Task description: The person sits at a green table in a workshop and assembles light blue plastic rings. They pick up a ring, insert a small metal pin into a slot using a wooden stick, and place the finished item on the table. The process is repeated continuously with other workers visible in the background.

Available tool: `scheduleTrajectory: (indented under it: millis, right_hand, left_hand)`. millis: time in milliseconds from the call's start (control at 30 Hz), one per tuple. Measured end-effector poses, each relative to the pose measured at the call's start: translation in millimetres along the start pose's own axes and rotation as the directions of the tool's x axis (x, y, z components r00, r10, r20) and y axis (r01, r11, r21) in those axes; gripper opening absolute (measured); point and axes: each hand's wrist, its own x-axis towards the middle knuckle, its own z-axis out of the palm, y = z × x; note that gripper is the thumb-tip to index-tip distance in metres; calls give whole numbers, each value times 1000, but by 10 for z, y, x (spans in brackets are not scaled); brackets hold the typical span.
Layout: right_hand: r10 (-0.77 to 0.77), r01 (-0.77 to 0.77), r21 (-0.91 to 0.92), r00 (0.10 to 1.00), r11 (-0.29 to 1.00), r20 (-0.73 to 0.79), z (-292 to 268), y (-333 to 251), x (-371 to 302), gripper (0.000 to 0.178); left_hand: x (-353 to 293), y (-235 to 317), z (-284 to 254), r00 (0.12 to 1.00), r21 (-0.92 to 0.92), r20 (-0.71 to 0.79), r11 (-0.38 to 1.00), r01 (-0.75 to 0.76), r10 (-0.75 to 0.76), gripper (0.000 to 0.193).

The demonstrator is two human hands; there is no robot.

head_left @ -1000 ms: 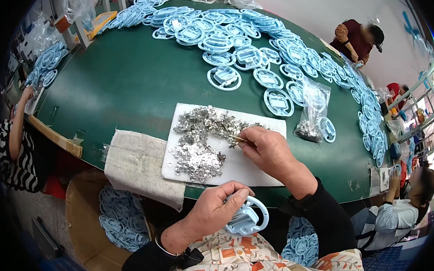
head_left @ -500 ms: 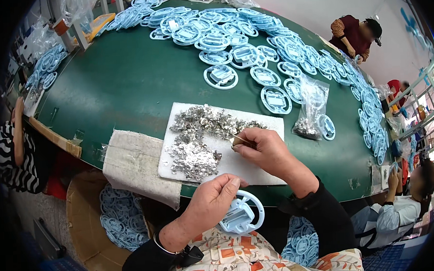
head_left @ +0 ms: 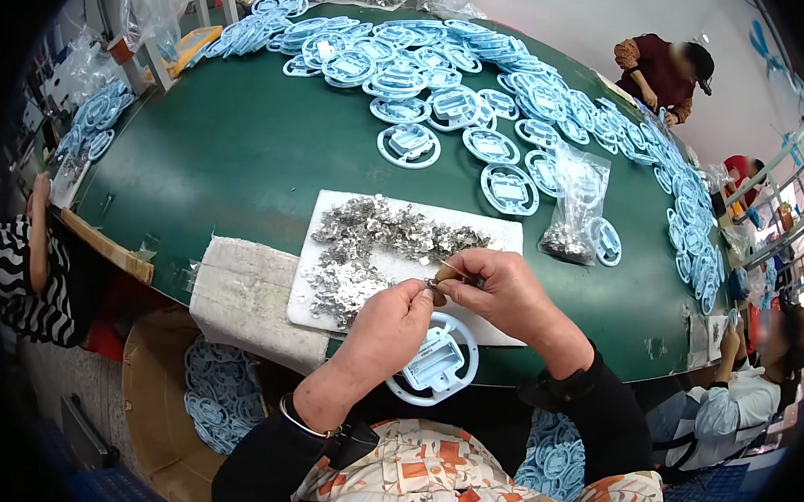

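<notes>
My left hand point(head_left: 383, 333) is closed in a pinch, with a light-blue plastic toy steering wheel point(head_left: 436, 364) just under it at the table's near edge. The hand hides the wheel's left rim, which its lower fingers seem to grip. Opposite it, my right hand point(head_left: 498, 292) is pinched around a thin, straight, tweezer-like tool point(head_left: 457, 266). Both hands' fingertips meet above the white foam board point(head_left: 500, 238); whatever tiny piece lies between them is too small to make out. Small silvery metal clips point(head_left: 352, 244) lie heaped on that board, left of and beyond my fingers.
Light-blue wheels point(head_left: 399, 76) pile along the table's far side and down its right. A clear bag of metal pieces point(head_left: 573, 212) stands right of the board, a grey cloth point(head_left: 247, 298) left. Below left is a cardboard box point(head_left: 153, 405) holding wheels. Co-workers sit around.
My left hand has moved up and forward with the wheel, bringing its fingertips to my right hand's. My right hand has drawn slightly down, still pinching the thin tool.
</notes>
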Motion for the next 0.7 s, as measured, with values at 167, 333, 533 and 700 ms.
scheduleTrajectory:
  millis: [167, 333, 533, 700]
  right_hand:
    - [-92, 62, -223, 988, 973, -123, -12, 17, 29, 11]
    - [0, -5, -73, 998, 997, -67, -4, 29, -4, 13]
    - [34, -39, -40, 992, 998, -119, -43, 141, 42, 16]
    - [-2, -26, -193, 990, 981, -143, 64, 66, 123, 18]
  left_hand:
    - [48, -106, 31, 999, -35, -15, 999, 33, -33, 32]
    - [41, -72, 15, 998, -25, -5, 998, 64, -64, 35]
    - [19, -49, 30, 999, -39, 14, 998, 51, -50, 33]
    - [14, -43, 20, 998, -31, 16, 997, 67, -66, 33]
